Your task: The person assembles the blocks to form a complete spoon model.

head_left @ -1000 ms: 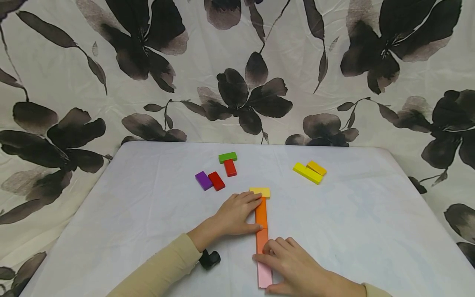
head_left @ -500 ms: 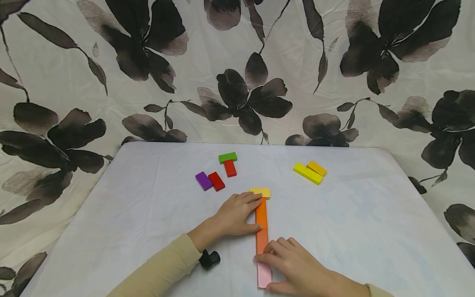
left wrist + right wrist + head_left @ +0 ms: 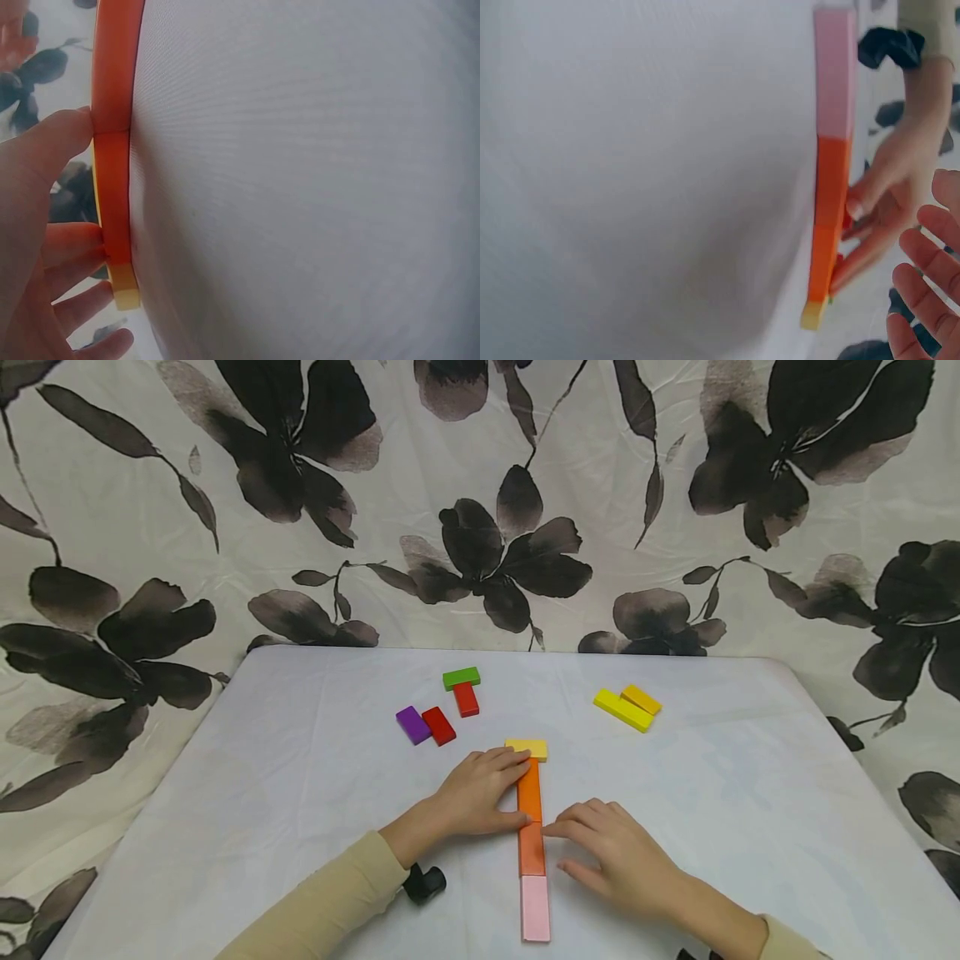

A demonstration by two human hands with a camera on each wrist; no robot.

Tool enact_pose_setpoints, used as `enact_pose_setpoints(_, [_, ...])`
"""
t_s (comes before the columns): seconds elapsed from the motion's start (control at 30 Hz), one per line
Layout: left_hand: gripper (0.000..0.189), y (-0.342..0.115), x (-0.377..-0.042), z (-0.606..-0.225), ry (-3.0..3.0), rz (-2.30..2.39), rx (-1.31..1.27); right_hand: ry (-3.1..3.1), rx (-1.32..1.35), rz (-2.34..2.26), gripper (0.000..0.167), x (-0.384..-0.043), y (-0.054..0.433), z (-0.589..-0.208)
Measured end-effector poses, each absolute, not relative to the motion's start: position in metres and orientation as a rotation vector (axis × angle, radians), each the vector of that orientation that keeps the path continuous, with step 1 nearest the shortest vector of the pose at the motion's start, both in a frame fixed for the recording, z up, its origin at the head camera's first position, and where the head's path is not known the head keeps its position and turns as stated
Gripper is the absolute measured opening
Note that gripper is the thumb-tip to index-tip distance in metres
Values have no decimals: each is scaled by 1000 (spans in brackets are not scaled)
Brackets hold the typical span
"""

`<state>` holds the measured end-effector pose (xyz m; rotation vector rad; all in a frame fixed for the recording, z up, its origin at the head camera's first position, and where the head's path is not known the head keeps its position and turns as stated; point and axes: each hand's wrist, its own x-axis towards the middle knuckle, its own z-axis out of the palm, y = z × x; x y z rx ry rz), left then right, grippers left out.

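Note:
A straight row of flat wooden blocks runs toward me in the head view: an orange block [image 3: 530, 795], a lighter orange block [image 3: 532, 853] and a pink block [image 3: 536, 908], end to end. Across the row's far end lies a pale yellow block [image 3: 536, 749]. My left hand [image 3: 474, 795] rests along the row's left side, fingers extended at the far end of the orange block and thumb at the seam between both orange blocks. Right of the row, my right hand [image 3: 622, 860] holds nothing; its loosely bent fingers [image 3: 930, 259] are apart from the blocks in the right wrist view.
Behind the left hand are a purple block [image 3: 413, 726], a red block [image 3: 438, 727], another red block [image 3: 466, 700] and a green block [image 3: 461, 677]. Farther right lie a yellow block [image 3: 624, 711] and a darker yellow block [image 3: 641, 699]. A floral cloth [image 3: 480, 460] hangs behind the table.
My right hand has left the pink block and moved up and to the right, uncovering the block. The left hand and the row have stayed in place.

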<state>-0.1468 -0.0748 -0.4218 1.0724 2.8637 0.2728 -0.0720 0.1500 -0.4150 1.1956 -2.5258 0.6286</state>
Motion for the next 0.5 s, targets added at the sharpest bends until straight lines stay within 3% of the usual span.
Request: enact_pose_setpoints(0.5, [70,-73,-147,-422,2857,274,1064,-2633,864,859,36,-114,170,-411])
